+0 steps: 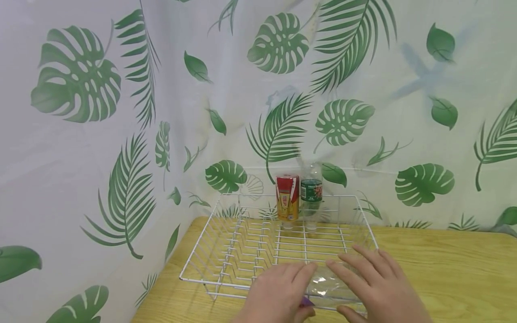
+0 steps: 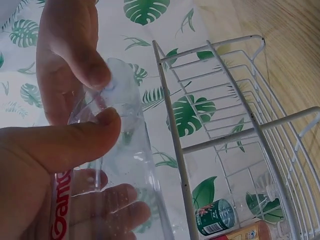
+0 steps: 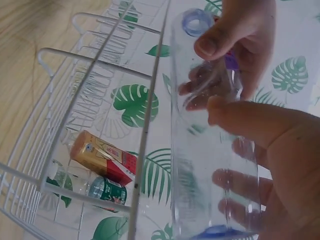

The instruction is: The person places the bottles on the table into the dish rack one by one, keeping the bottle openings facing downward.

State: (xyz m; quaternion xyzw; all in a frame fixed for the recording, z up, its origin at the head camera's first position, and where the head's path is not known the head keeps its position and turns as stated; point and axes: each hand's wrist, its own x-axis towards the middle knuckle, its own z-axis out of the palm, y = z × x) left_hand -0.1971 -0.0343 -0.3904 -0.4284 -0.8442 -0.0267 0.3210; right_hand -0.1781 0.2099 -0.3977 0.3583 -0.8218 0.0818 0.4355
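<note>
A clear plastic bottle [image 3: 195, 160] lies between my two hands over the front rim of a white wire dish rack [image 1: 218, 283]. It has red lettering on one side, seen in the left wrist view, a small purple patch and a bluish base. The left hand [image 1: 278, 291] holds it toward the neck end, thumb in front and fingers showing through from behind. Farther along the body, the right hand [image 1: 379, 287] grips it with the thumb on the near side and the fingers spread behind. The bottle's open mouth faces the camera in the right wrist view.
At the back of the rack, a red-and-yellow labelled bottle [image 1: 287, 197] and a green-labelled clear bottle [image 1: 312, 190] stand side by side, narrow ends down. The rack sits on a wood-grain table [image 1: 444, 269]. Leaf-printed sheeting [image 1: 363, 67] rises behind and at the left.
</note>
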